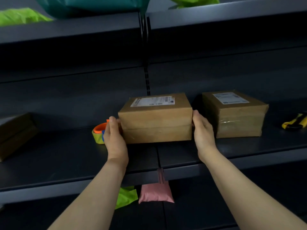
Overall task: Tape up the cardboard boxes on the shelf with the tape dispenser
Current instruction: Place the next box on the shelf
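Note:
A brown cardboard box with a white label on top stands in the middle of the dark shelf. My left hand lies flat against its left side and my right hand against its right side, fingers fairly straight. Just behind my left hand lies the tape dispenser, orange with a yellow-green roll, partly hidden. To the right stands a second labelled box with clear tape across its front. A third box lies at the far left, half cut off.
A yellow and black tool lies at the shelf's far right. Green and teal bags sit on the shelf above. Below, a pink pouch and a green bag lie on the lower shelf.

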